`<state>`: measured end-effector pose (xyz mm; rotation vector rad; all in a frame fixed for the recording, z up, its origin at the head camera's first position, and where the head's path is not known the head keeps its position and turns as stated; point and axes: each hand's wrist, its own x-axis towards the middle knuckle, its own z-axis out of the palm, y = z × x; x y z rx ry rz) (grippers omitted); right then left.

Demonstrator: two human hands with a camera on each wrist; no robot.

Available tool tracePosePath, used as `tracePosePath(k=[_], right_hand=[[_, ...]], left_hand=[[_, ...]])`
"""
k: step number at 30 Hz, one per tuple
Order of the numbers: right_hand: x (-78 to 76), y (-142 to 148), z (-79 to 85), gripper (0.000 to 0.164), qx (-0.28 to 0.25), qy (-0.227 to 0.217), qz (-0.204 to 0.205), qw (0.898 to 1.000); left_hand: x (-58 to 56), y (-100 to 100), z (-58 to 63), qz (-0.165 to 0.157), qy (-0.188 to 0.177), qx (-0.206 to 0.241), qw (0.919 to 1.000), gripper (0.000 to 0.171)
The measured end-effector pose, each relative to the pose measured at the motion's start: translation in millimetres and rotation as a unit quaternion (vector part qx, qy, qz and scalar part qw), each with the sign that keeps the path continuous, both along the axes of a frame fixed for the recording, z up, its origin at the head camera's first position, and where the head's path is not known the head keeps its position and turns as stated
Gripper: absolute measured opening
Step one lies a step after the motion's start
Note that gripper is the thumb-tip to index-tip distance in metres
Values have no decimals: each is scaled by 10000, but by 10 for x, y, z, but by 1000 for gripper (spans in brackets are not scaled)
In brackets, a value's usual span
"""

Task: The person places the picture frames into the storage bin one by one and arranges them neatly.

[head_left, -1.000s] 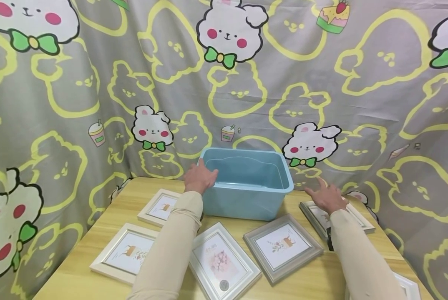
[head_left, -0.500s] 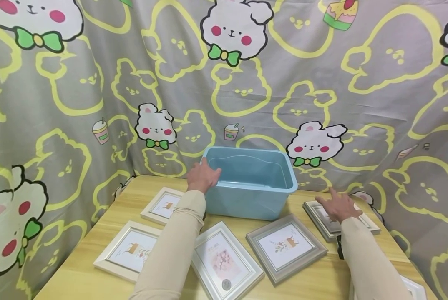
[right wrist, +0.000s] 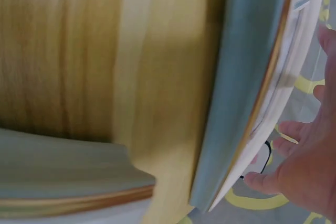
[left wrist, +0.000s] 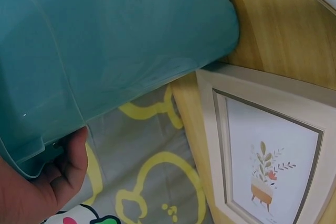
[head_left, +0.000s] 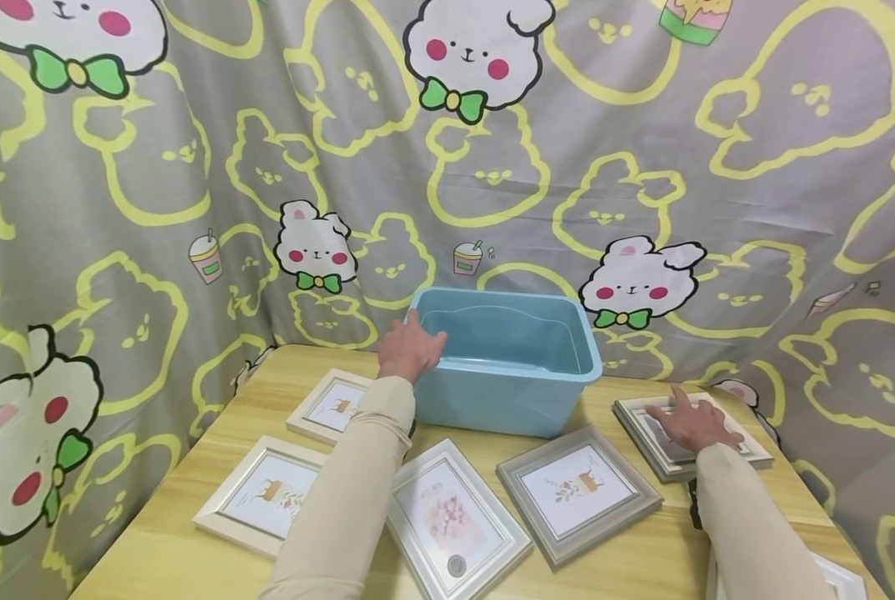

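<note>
Blue plastic makes the tub point(head_left: 496, 404), a deep box with round corners and a thick rim. It stands at the back of the counter point(head_left: 151, 533), near the cloth point(head_left: 507, 192). The left arm point(head_left: 350, 492) reaches forward and leans a bit right. The left hand point(head_left: 410, 346) has its back up, and its grip is clamped on the tub's left rim, fingers bent under it. The right arm point(head_left: 755, 517) reaches forward and leans left. The right hand point(head_left: 695, 423) hangs just above the stack point(head_left: 641, 435), its grip wide and fingers spread apart. The stack is pale on top and grey below. Two cream frames point(head_left: 260, 496), a silver frame point(head_left: 458, 517) and a grey frame point(head_left: 578, 496) lie flat on the counter.
</note>
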<state>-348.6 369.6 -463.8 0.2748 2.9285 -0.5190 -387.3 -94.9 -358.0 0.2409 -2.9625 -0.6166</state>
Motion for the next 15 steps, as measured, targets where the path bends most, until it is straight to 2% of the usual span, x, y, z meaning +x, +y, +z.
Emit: tracePosePath(k=[15], right_hand=[[-8,135,-135,100,14,-259,-44,9997]], left_hand=[[-20,23,-6,65,-24,-11,10000,81]])
